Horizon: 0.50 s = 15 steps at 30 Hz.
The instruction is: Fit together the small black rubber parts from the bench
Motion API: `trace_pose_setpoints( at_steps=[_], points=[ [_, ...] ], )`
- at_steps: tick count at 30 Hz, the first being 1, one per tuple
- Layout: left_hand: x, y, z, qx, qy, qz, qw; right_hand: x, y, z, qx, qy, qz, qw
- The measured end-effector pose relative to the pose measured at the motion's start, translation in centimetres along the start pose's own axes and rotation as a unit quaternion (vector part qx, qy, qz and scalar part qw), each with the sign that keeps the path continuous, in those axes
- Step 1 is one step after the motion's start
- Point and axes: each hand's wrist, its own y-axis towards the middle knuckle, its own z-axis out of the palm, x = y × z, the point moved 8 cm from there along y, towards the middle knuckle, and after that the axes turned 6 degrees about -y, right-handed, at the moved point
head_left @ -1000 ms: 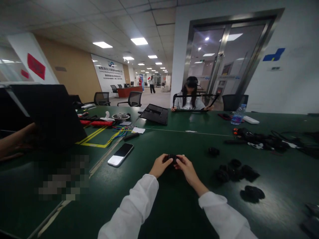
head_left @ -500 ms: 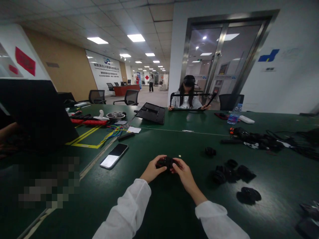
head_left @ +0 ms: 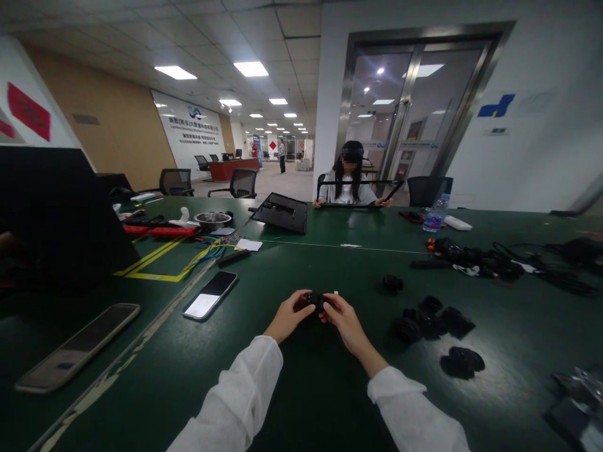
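Observation:
Between my two hands is a small black round part (head_left: 315, 301), just above the green table (head_left: 301, 389). My left hand (head_left: 291, 315) is closed on its left side, thumb in front and fingers behind. My right hand (head_left: 343, 319) pinches its right side. Fingers cover much of it, so its exact kind cannot be made out. A tiny pale piece (head_left: 336, 293) lies behind my right fingers. To the right, a similar black part (head_left: 392, 283) and a cluster of black parts (head_left: 428, 320) lie on the table, with another black part (head_left: 462, 362) nearer me.
Left of my hands lie a phone (head_left: 210, 295) and a second phone (head_left: 78, 348). Farther back are coloured wires (head_left: 207, 254), a metal bowl (head_left: 213, 219) and a black panel (head_left: 280, 213). Across the table a person (head_left: 349, 179) holds a black frame (head_left: 360, 206). A bottle (head_left: 436, 213) stands at right.
The view has shifted slightly, so most things sit a little farther left. The second phone at left shows now where there was a blurred patch. Both my hands keep hold of the black part.

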Motion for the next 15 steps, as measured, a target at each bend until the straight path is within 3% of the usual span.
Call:
trace_pose_setpoints(
  at_steps=[9,15],
  points=[
    [0.46,0.15,-0.08,-0.020,0.010,-0.020,1.000,-0.39,0.02,0.03,-0.004,-0.010,-0.008,1.000],
    [0.25,0.07,-0.51,-0.054,0.039,0.006,0.998,-0.34,0.13,0.07,-0.012,-0.005,-0.006,1.000]
  ],
)
